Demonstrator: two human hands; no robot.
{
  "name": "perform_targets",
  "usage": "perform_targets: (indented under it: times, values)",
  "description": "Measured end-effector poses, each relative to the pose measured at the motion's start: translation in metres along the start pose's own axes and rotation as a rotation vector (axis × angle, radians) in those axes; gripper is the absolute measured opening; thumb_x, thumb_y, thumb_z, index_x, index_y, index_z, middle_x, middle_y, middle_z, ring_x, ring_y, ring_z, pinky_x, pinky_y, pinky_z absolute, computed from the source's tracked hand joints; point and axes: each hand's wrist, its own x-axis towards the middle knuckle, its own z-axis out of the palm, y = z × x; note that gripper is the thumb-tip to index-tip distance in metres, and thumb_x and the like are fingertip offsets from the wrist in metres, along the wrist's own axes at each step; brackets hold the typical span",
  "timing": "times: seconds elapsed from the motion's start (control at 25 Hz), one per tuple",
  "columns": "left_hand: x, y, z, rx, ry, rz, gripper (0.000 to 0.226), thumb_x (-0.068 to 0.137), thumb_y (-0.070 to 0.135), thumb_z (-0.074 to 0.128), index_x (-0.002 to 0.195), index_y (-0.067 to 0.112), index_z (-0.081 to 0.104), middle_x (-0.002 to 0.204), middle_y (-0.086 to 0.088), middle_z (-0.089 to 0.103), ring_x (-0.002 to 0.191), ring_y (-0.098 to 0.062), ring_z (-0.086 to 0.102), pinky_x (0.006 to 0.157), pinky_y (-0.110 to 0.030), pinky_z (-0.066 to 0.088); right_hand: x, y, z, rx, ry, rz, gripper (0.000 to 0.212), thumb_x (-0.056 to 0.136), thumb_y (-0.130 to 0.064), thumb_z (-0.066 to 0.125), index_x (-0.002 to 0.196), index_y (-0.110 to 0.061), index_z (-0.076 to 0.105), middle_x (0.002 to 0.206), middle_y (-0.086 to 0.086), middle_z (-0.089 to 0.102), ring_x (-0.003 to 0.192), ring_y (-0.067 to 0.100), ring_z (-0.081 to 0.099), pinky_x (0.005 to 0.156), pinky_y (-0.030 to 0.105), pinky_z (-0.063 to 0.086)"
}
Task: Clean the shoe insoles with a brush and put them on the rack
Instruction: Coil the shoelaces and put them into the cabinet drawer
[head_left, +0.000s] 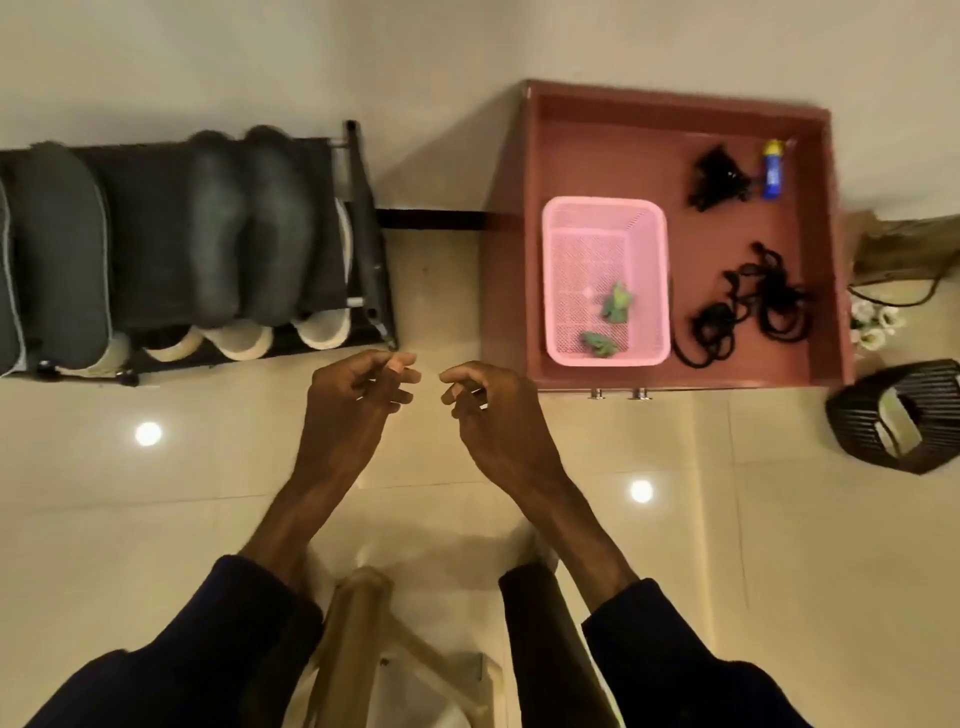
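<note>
Dark insoles (215, 228), four showing, lie on the rack (371, 234); left hand (353, 400) and right hand (488, 410) loosely curled, empty.

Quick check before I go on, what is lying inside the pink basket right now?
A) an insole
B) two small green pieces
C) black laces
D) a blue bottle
B: two small green pieces lie on the floor of the pink basket, while the black laces and the blue bottle lie outside it on the red tray.
</note>
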Motion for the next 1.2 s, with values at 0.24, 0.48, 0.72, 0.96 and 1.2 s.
perform_targets:
  times: [0.24,0.48,0.72,0.96,1.2]
  values:
    - [0.011,0.039,0.099,0.095,-0.154,0.079,0.043,0.092,0.045,0.059,0.113,0.011,0.074,0.1,-0.004,0.077,0.082,-0.02,0.075,0.077,-0.034,0.061,-0.009,0.077,-0.091,0.054,0.161,0.125,0.022,0.097,-0.004,0.061,0.11,-0.013,0.075,0.099,-0.001,0.076,0.087,0.012,0.071,0.087,0.038,0.062]
    - [0.023,0.061,0.177,0.057,-0.107,0.027,0.029,0.097,0.028,0.064,0.117,0.008,0.074,0.103,-0.008,0.077,0.084,-0.027,0.074,0.077,-0.037,0.062,-0.007,0.132,-0.174,0.043,0.18,0.168,0.025,0.095,-0.001,0.059,0.11,-0.012,0.076,0.098,0.0,0.077,0.088,0.016,0.071,0.087,0.036,0.061]
    - [0.021,0.087,0.247,0.105,-0.122,0.044,0.017,0.096,0.018,0.07,0.111,0.014,0.077,0.101,0.003,0.078,0.083,-0.018,0.075,0.077,-0.032,0.063,0.012,0.178,-0.228,-0.19,0.371,0.191,0.021,0.095,0.0,0.06,0.103,-0.008,0.077,0.098,0.006,0.076,0.089,0.019,0.071,0.075,0.023,0.053]
    - [0.011,0.104,0.292,0.162,-0.078,0.113,0.02,0.095,0.013,0.071,0.114,0.015,0.075,0.098,0.009,0.076,0.08,-0.007,0.074,0.076,-0.02,0.06,0.055,0.23,-0.215,-0.544,0.205,0.127,0.026,0.084,-0.005,0.079,0.108,-0.004,0.07,0.117,0.014,0.066,0.112,0.032,0.059,0.081,0.039,0.059]
    - [0.015,0.116,0.308,0.125,-0.205,0.104,0.021,0.095,0.008,0.068,0.11,0.02,0.076,0.102,0.006,0.078,0.095,-0.012,0.074,0.092,-0.044,0.06,0.041,0.231,-0.23,-0.552,0.233,0.046,0.017,0.096,-0.028,0.068,0.105,-0.014,0.068,0.104,0.001,0.065,0.101,0.02,0.053,0.082,0.029,0.044]
